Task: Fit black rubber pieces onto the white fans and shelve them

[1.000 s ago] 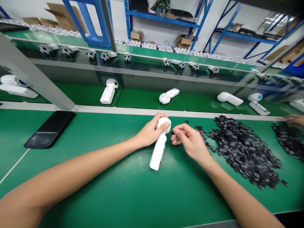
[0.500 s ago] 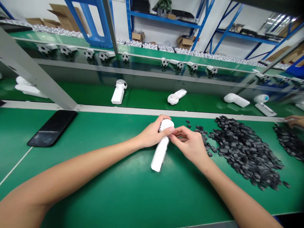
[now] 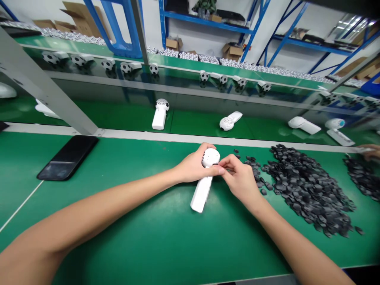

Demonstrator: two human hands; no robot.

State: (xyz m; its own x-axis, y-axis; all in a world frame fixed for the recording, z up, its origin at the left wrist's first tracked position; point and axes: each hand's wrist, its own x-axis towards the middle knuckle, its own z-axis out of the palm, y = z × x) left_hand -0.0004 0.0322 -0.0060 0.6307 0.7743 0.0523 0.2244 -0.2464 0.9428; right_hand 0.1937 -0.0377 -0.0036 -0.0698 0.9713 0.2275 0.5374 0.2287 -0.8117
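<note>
My left hand [image 3: 194, 164] is closed around the round head of a white handheld fan [image 3: 202, 194], whose handle slants down toward me over the green worktop. Its thumb lies across the neck, just below the head. At the right edge of the head, my right hand [image 3: 239, 176] pinches with thumb and forefinger a small black piece [image 3: 215, 164], partly hidden by the fingertips. Right of my right hand spreads a pile of small black five-sided pieces [image 3: 305, 190], with some loose ones at its near side.
A black phone [image 3: 68, 158] lies at the left. Behind a metal rail, white fans [image 3: 160, 114] lie on a green conveyor belt [image 3: 196, 122]. Fans with football-patterned heads [image 3: 153, 69] line a shelf above. At the far right, another person's hand [image 3: 369, 151] is by a second black pile [image 3: 360, 176].
The fans on the belt have moved to the right. My left thumb has slid right and down across the fan's neck, and more of the head shows. The fan has shifted slightly.
</note>
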